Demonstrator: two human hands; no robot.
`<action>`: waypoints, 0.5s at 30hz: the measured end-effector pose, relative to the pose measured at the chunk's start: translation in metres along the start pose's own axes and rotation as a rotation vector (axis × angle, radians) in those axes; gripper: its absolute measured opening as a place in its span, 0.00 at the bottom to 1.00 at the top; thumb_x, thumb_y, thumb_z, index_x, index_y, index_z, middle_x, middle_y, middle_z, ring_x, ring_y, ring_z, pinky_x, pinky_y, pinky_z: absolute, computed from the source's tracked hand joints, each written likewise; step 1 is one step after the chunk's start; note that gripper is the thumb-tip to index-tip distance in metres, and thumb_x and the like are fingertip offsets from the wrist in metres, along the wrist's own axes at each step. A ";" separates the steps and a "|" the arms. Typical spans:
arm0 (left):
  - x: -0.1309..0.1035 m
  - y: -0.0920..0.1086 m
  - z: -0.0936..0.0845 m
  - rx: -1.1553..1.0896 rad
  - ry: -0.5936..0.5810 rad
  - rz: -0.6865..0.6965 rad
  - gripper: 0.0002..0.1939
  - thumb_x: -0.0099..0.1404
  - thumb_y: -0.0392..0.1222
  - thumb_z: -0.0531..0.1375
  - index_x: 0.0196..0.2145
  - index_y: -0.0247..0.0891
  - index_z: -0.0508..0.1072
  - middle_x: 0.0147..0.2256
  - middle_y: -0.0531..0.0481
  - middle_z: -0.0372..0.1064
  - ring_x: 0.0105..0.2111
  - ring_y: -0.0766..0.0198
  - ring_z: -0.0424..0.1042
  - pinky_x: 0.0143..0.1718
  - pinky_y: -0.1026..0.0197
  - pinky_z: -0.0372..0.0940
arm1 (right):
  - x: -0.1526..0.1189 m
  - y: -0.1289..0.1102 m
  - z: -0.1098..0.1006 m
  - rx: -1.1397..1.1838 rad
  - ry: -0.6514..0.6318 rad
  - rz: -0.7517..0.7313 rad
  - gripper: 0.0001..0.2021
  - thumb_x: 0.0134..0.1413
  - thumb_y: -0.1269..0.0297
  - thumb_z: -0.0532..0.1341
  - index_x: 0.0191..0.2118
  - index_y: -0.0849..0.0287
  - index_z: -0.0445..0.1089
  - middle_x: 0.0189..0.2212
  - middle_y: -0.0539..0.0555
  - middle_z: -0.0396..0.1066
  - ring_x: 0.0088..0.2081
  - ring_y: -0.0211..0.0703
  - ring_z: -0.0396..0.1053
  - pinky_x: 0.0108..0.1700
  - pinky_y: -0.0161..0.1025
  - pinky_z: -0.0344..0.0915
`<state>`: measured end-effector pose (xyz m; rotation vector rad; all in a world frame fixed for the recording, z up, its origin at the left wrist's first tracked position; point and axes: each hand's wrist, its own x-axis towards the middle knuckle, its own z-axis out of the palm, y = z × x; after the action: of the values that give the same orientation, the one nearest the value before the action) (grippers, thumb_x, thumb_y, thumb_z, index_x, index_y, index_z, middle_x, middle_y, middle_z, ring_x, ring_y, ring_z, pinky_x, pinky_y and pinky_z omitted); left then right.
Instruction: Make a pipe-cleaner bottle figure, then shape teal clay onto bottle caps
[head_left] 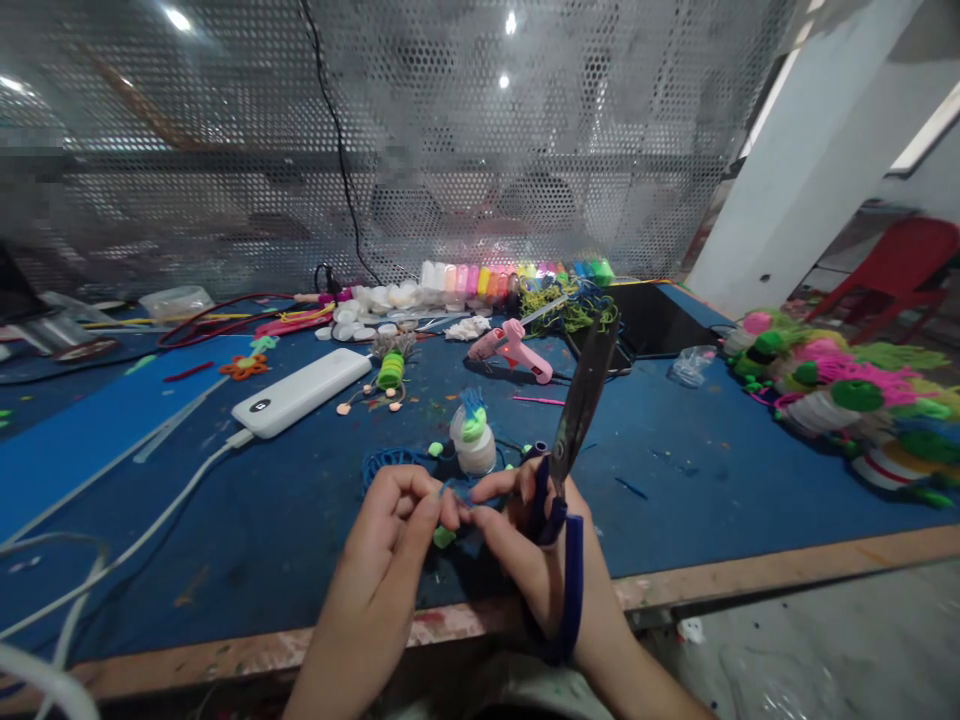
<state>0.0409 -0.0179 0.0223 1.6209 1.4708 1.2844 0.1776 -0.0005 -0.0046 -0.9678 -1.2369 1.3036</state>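
My left hand (pixel 401 530) pinches a small bit of blue yarn (pixel 459 490) between thumb and fingers. Dark-blue-handled scissors (pixel 574 560) hang on my right hand (pixel 529 530), blades pointing up and away; its thumb and index fingertips are at the same yarn. Just beyond the hands stands a small white bottle-like figure (pixel 475 452) with a light green top and blue yarn tuft. A coil of blue yarn (pixel 394 458) lies behind my left hand. Light green blobs lie around the figure, one (pixel 444 537) below the fingertips.
A white power bank (pixel 301 392) with a cable lies left, near a green yarn-topped figure (pixel 390 370). A pink glue gun (pixel 512 348), green yarn pile (pixel 562 308) and black tablet (pixel 660 320) are farther back. Colourful yarn figures (pixel 855 400) crowd the right edge.
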 end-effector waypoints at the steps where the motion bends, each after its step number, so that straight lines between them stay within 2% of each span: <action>1: 0.000 0.000 0.001 0.018 -0.002 0.006 0.08 0.67 0.41 0.51 0.30 0.42 0.64 0.25 0.57 0.63 0.26 0.71 0.64 0.27 0.71 0.60 | 0.000 -0.001 0.000 -0.028 0.018 -0.020 0.12 0.49 0.62 0.62 0.30 0.56 0.55 0.32 0.50 0.71 0.23 0.31 0.60 0.25 0.32 0.58; 4: 0.000 0.000 0.003 0.061 -0.005 0.017 0.08 0.67 0.42 0.51 0.30 0.42 0.64 0.26 0.57 0.63 0.27 0.71 0.65 0.28 0.71 0.61 | 0.001 -0.005 0.004 -0.034 0.078 -0.069 0.12 0.47 0.64 0.61 0.29 0.55 0.53 0.28 0.48 0.69 0.24 0.34 0.62 0.27 0.33 0.60; 9: -0.001 -0.004 0.003 0.068 -0.024 0.009 0.07 0.68 0.43 0.50 0.32 0.42 0.64 0.28 0.56 0.67 0.30 0.70 0.69 0.32 0.70 0.64 | 0.007 -0.006 0.006 -0.003 0.173 -0.067 0.14 0.44 0.64 0.61 0.26 0.54 0.51 0.22 0.46 0.65 0.24 0.36 0.64 0.28 0.33 0.62; 12: -0.002 -0.005 -0.002 0.080 -0.010 -0.009 0.07 0.68 0.44 0.50 0.34 0.43 0.64 0.29 0.56 0.69 0.32 0.68 0.71 0.35 0.67 0.65 | 0.012 -0.010 -0.016 -0.151 0.297 -0.136 0.14 0.43 0.61 0.61 0.26 0.54 0.51 0.22 0.46 0.65 0.24 0.35 0.63 0.27 0.32 0.61; 15: -0.003 -0.007 -0.011 0.163 0.027 -0.020 0.07 0.67 0.46 0.51 0.34 0.43 0.64 0.28 0.56 0.71 0.31 0.68 0.72 0.34 0.68 0.65 | 0.015 -0.020 -0.058 -0.400 0.387 -0.162 0.16 0.44 0.58 0.62 0.27 0.54 0.51 0.26 0.47 0.68 0.21 0.33 0.60 0.24 0.31 0.58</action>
<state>0.0283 -0.0212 0.0195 1.6925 1.6418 1.2065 0.2357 0.0207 0.0081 -1.3016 -1.2589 0.7078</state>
